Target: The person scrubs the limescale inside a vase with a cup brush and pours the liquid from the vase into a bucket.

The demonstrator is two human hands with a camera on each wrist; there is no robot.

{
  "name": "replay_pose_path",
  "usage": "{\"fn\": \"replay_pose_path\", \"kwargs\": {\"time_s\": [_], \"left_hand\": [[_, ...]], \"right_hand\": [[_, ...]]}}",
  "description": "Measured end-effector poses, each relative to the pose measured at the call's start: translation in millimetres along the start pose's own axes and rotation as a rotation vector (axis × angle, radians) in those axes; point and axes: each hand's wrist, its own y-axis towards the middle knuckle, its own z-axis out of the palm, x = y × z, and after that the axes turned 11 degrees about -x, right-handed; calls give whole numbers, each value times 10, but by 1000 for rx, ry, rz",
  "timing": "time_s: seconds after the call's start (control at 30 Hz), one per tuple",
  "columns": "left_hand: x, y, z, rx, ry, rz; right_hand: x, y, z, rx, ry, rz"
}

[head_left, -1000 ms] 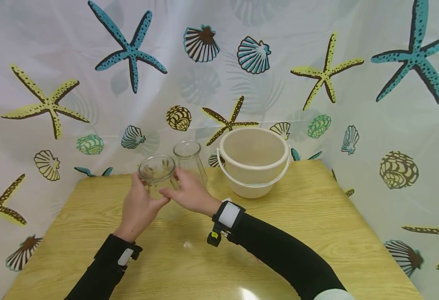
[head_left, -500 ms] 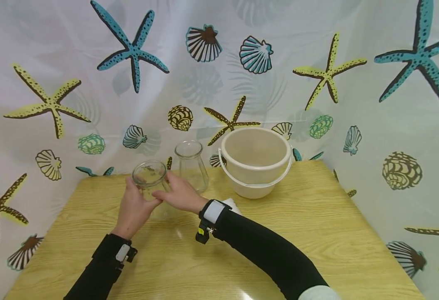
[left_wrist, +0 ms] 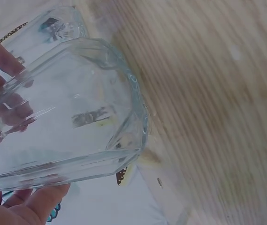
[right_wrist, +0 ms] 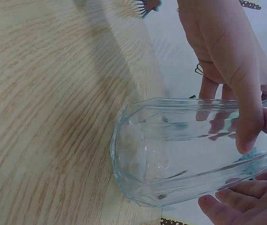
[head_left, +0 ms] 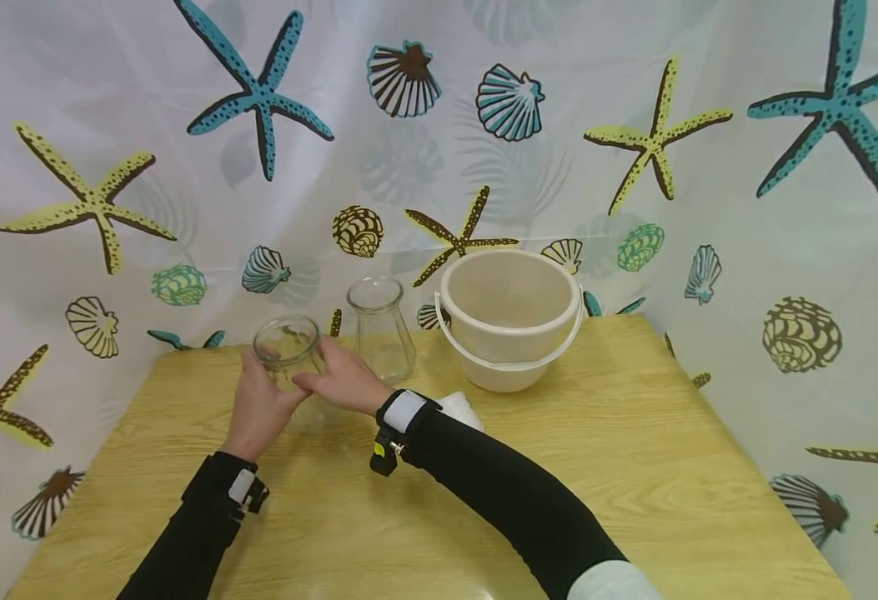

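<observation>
Both hands hold a clear glass vase (head_left: 283,375) with a rounded rim and faceted sides, left of the middle in the head view. My left hand (head_left: 257,410) grips its left side and my right hand (head_left: 344,379) its right side, the thumbs meeting at the front. The vase's thick base (left_wrist: 140,112) shows in the left wrist view, close over the wooden table. In the right wrist view, left-hand fingers and thumb lie across the glass (right_wrist: 171,145). A second glass vase (head_left: 383,342) of like shape stands upright behind the right hand.
A cream bucket (head_left: 509,354) with its white handle hanging down in front stands right of the second vase. A white folded cloth (head_left: 461,410) lies partly hidden behind the right forearm. The wooden table (head_left: 619,467) ends at a curtain (head_left: 439,167) patterned with starfish and shells.
Both hands have carried the held vase leftward, away from the second vase. More of the white cloth shows as the right forearm shifts left. The bucket and second vase stay in place.
</observation>
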Motion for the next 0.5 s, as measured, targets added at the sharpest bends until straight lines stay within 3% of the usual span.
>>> {"fn": "replay_pose_path", "kwargs": {"time_s": [0.23,0.5], "left_hand": [[41,87,14,-2,-9,-32],[93,107,-10,53,-57,-72]], "right_hand": [[-41,94,46,10,-37,38],[-55,59,40,17,-47,92]]}}
